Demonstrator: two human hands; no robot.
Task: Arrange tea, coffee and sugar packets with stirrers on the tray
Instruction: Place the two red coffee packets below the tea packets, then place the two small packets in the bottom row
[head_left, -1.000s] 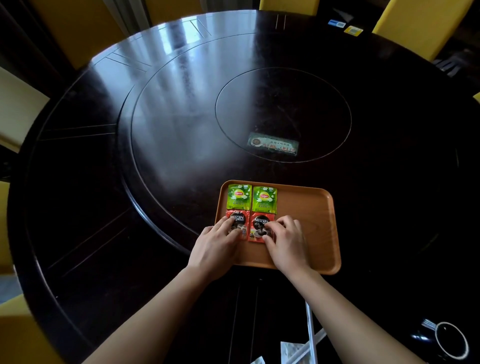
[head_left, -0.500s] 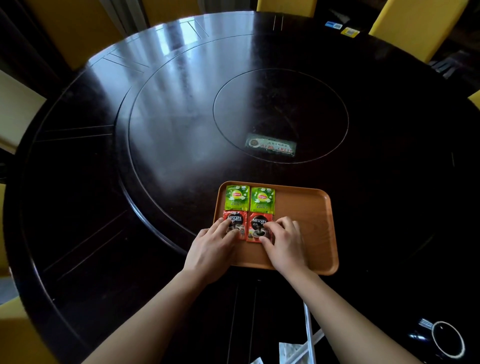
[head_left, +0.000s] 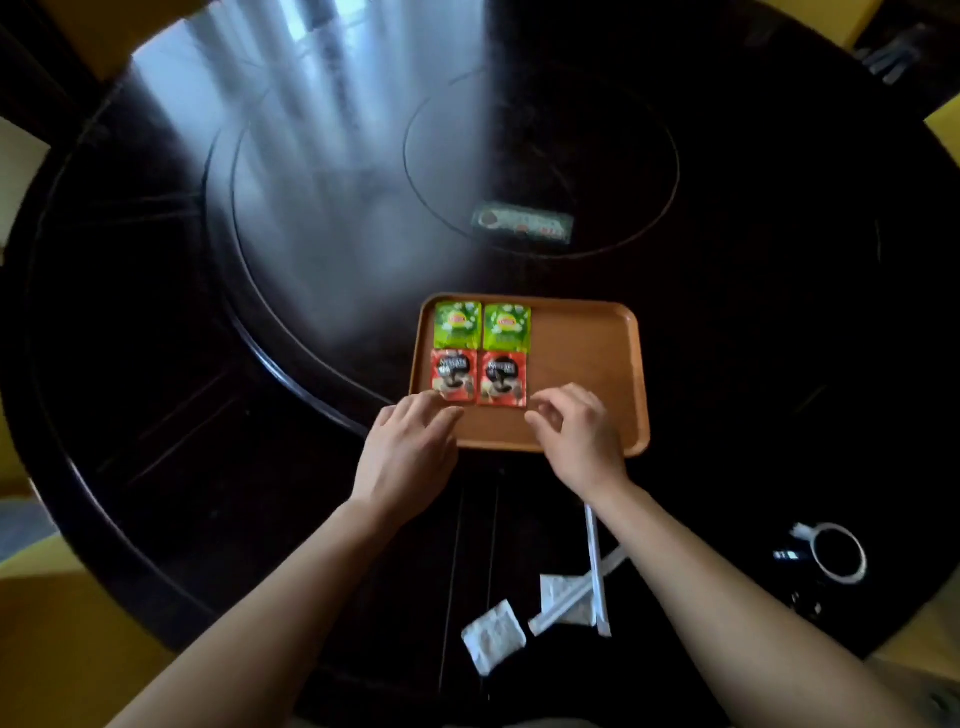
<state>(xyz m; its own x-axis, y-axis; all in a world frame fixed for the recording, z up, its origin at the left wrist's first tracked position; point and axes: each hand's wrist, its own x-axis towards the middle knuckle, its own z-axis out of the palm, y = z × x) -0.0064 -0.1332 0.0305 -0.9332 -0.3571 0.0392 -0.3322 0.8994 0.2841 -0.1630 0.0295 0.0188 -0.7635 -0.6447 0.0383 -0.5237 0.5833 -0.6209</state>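
Note:
An orange-brown tray (head_left: 587, 364) lies on the dark round table. In its left half two green tea packets (head_left: 482, 326) sit side by side, with two red coffee packets (head_left: 479, 383) in a row just below them. My left hand (head_left: 410, 447) hovers at the tray's near left corner, fingers spread, fingertips beside the left coffee packet. Over the tray's near edge my right hand (head_left: 576, 431) has its fingers loosely curled and holds nothing. Near the table's front edge lie two white sugar packets (head_left: 493, 642) and two white wrapped stirrers (head_left: 592, 571), crossed.
A dark cup with a white rim (head_left: 836, 553) stands on the table at the right, near my right forearm. A printed card (head_left: 522, 223) lies on the inner turntable beyond the tray. Yellow chairs ring the table.
Both hands have pulled back off the red coffee packets toward the tray's near edge. The view has tilted down, so the sugar packets and stirrers now show in full.

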